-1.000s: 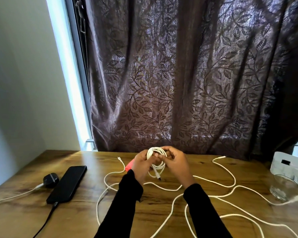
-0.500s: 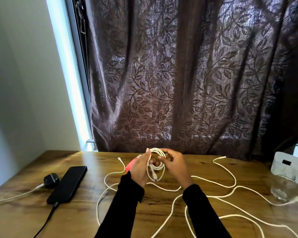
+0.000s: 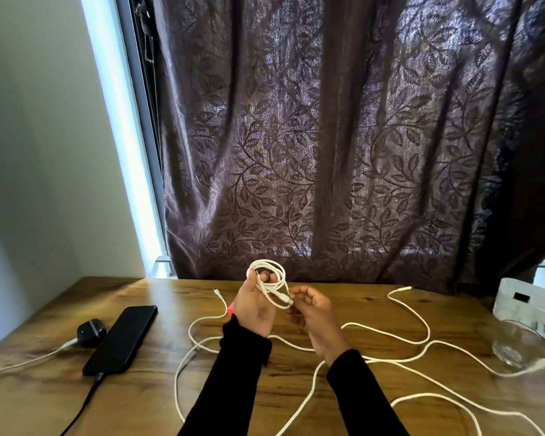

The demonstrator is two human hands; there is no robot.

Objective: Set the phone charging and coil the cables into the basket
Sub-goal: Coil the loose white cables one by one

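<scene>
Coiled cable (image 3: 269,283) in left hand (image 3: 255,306) (raised)

One black phone (image 3: 121,338), one coiled white cable (image 3: 269,283), one glass (image 3: 516,346), two hands

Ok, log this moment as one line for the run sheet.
stage: coiling | left hand: holds white coil | right hand: pinches coil's plug end | phone: plugged in | loose cables: on table

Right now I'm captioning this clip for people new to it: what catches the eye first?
The white cable coil held up at centre over the wooden table, looped round the left hand, with the right hand pinching its plug end. Behind hangs a dark leaf-patterned curtain. Loose white cables sprawl right; a black phone lies left, plugged in.
</scene>
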